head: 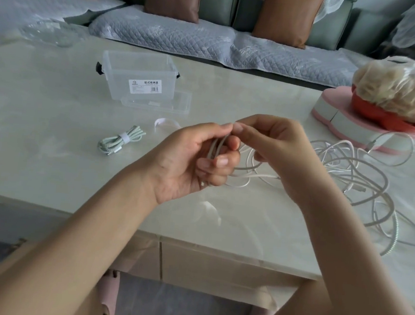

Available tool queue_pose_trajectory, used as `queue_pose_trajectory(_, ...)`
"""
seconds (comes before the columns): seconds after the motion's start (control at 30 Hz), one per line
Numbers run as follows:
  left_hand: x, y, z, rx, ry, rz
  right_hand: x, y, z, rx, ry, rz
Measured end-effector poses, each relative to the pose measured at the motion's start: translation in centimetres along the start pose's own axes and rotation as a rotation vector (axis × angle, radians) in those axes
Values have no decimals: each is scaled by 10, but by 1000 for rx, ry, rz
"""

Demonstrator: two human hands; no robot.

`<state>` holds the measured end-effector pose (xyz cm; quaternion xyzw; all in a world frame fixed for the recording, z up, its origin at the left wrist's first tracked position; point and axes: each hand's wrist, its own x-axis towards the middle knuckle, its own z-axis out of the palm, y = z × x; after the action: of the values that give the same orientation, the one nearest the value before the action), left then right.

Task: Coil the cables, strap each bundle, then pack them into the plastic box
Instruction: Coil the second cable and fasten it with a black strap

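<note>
Left hand (188, 160), right hand (277, 148): fingers clasp one white cable (216, 145); one strapped bundle (120, 139), one box (138, 76) (open).

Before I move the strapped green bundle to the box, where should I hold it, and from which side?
Probably pinch the green bundle at its white strap, coming from above. It lies flat on the table, and the strap binds all strands there; the ends are loose loops.

The strapped bundle (121, 139) was green-and-white striped, the loose cables (350, 175) white and pale pink, the plastic box (137, 75) clear, the worktop (55, 108) pale marble.
</note>
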<state>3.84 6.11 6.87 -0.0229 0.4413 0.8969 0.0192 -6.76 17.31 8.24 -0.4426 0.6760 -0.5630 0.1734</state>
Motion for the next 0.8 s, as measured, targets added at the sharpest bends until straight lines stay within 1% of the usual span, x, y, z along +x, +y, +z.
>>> queue_pose_trajectory(0.13, 6, -1, 2, -14, 27, -13, 1, 2, -5, -5, 30, 32)
queue_pose_trajectory(0.27, 9, 1, -2, -2, 136, -7, 1, 3, -8, 28, 47, 30)
queue_pose_trajectory(0.33, 8, 1, -4, 41, 118, 13, 1, 3, -10, 23, 35, 17)
queue_pose_trajectory(0.5, 7, -4, -6, 80, -60, 35, 0, 2, -12, 64, 15, 6)
queue_pose_trajectory(0.57, 5, -4, -9, 99, -97, 28, 0, 3, -12, 74, 8, 8)
queue_pose_trajectory(0.7, 2, -3, -13, 140, -11, -28, -2, 5, -6, 63, 7, -10)
queue_pose_trajectory(0.8, -1, -1, -13, 77, -4, -30, -2, 4, -1, 105, 37, -12)
